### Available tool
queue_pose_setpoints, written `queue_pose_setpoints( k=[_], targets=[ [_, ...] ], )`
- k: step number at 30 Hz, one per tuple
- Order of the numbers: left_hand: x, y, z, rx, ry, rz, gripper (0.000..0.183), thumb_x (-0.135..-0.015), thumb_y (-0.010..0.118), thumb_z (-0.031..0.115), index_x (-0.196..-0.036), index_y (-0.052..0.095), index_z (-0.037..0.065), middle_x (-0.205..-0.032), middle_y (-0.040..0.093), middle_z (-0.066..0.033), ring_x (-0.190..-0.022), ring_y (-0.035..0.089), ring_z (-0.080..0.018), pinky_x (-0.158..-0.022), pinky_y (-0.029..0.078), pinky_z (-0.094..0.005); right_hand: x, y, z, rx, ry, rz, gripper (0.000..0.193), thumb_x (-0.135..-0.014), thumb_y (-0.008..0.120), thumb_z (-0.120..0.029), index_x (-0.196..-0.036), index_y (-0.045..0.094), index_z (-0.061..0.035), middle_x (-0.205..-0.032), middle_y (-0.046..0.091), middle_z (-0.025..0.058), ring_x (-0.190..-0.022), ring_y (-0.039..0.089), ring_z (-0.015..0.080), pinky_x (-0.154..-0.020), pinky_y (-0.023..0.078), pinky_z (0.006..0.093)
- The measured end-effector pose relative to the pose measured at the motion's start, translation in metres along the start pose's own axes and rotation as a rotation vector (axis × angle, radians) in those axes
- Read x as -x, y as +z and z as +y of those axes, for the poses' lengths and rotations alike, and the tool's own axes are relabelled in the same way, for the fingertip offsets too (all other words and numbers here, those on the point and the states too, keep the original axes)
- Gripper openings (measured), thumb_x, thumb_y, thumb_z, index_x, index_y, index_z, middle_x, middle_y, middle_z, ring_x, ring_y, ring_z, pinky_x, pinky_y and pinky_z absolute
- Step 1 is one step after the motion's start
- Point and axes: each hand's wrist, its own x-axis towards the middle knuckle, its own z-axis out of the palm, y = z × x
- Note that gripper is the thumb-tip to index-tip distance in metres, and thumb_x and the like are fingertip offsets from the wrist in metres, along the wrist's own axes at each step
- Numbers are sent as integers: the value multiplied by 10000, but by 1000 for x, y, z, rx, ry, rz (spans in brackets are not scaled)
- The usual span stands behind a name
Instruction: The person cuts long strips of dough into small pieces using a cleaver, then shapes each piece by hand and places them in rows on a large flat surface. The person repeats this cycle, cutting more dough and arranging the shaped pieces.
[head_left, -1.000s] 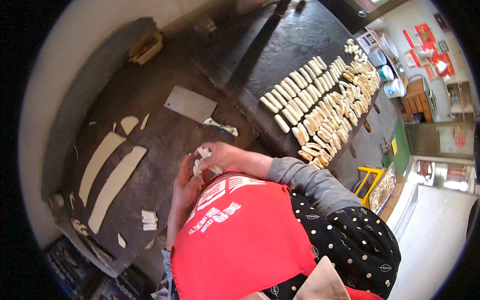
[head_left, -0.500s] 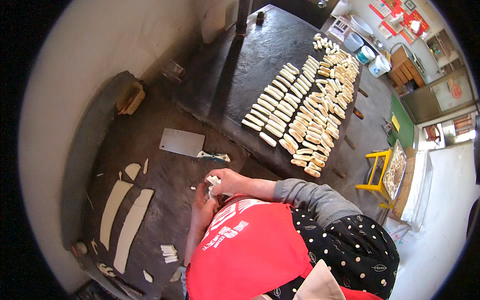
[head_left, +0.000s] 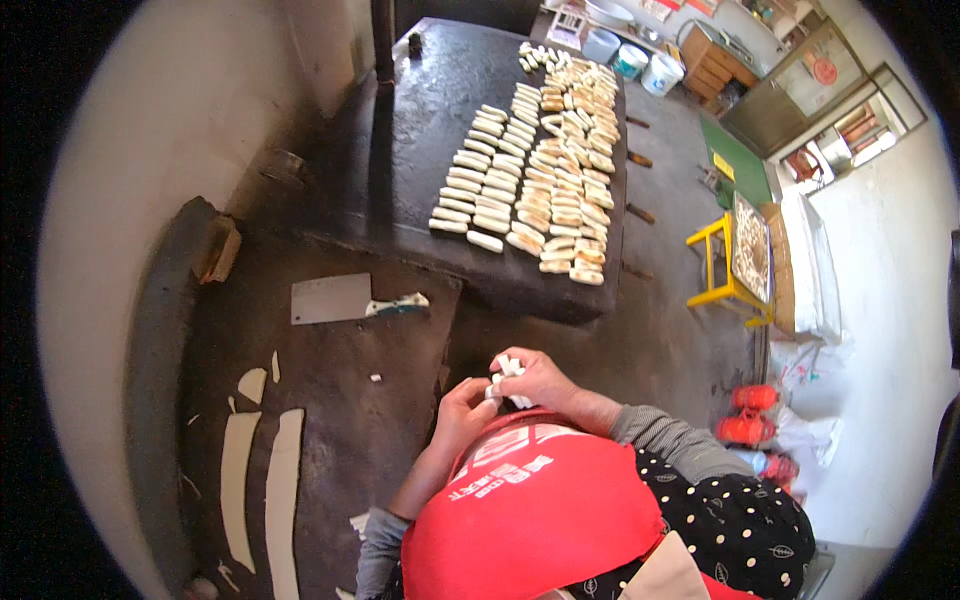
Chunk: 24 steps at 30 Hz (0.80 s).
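Note:
Close in front of my red apron, several short white dough pieces (head_left: 512, 368) are gathered between my two hands. My right hand (head_left: 545, 380) curls round them from the right, some ends sticking out above its fingers. From the left, my left hand (head_left: 462, 412) has its fingertips closed on the lower pieces. A cleaver (head_left: 332, 299) with a pale-and-dark handle lies flat on the dark worktop (head_left: 345, 390), left of my hands. Two long flat dough strips, a left one (head_left: 238, 490) and a right one (head_left: 284, 500), lie nearer to me, with small scraps around them.
Ahead, rows of pale and browned dough sticks (head_left: 490, 195) cover much of a dark griddle (head_left: 430, 100). Handles (head_left: 640, 160) stick out along its right side. A yellow stand (head_left: 722, 270) bears a tray of small pieces at right. Buckets (head_left: 661, 74) stand at the back.
My hands have moved right, away from the worktop, with the dough pieces still held. The view has turned, so the griddle and cleaver appear shifted left and higher.

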Motion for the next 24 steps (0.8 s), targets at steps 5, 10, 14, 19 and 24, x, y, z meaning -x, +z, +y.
queue_pose_setpoints(
  k=[5, 10, 14, 19, 24],
  targets=[
    [10, 34, 6, 346, -113, 0, 167, -831, 616, 14, -995, 622, -16, -824, 638, -36, -719, 581, -90, -659, 471, -236, 30, -20, 10, -317, 16, -32, 216, -779, 693, -101, -970, 603, -51, -824, 625, 16, -707, 590, 95, -613, 479, 256],
    [-8, 99, 12, 454, -43, 82, 130, -873, 580, 7, -998, 605, -19, -846, 633, -63, -728, 595, -124, -678, 490, -266, 47, -74, 33, -601, -54, 0, 166, -827, 625, -63, -985, 582, -38, -832, 631, 48, -695, 614, 134, -621, 498, 270],
    [-42, 178, 15, 624, -186, 158, 146, -895, 560, 40, -1037, 585, 18, -957, 629, -94, -823, 620, -183, -755, 515, -337, 64, -165, 69, -912, -155, -11, 151, -851, 592, -36, -1000, 570, -28, -833, 608, 49, -707, 608, 153, -636, 499, 269],
    [-83, 291, 35, 657, -390, 42, 150, -907, 577, 132, -1037, 590, 58, -958, 632, -90, -841, 623, -191, -749, 518, -341, 120, -312, 104, -1099, -311, 109, 271, -831, 643, -115, -1084, 557, -65, -875, 615, 64, -802, 613, 199, -702, 524, 343],
    [-127, 390, 51, 540, -587, -46, 163, -910, 583, 140, -1053, 585, 60, -907, 625, -74, -804, 619, -164, -676, 517, -278, 192, -415, 131, -1098, -271, 127, 278, -810, 660, -86, -1074, 574, -78, -890, 635, 76, -793, 644, 216, -681, 560, 358]
  ],
)
